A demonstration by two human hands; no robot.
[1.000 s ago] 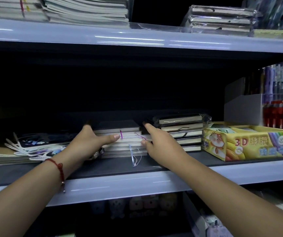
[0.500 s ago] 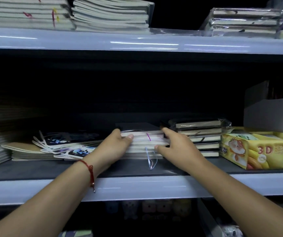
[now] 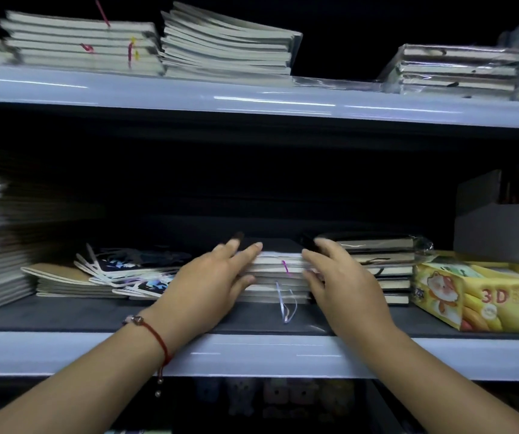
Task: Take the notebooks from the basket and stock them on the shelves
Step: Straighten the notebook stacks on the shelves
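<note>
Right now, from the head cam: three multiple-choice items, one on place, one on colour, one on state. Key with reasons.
1. Where is the notebook stack between the hands?
A. top shelf
B. middle shelf
C. a basket

2. What colour is the bracelet on the left wrist?
A. red
B. green
C. white

3. How are the left hand and right hand set?
A. both hanging clear of the shelf
B. one lifting a box
C. fingers spread, one at each side of the stack

Key: B, the stack lies on the middle shelf board; A, a red cord circles the wrist; C, each hand flanks one side of the stack.
</note>
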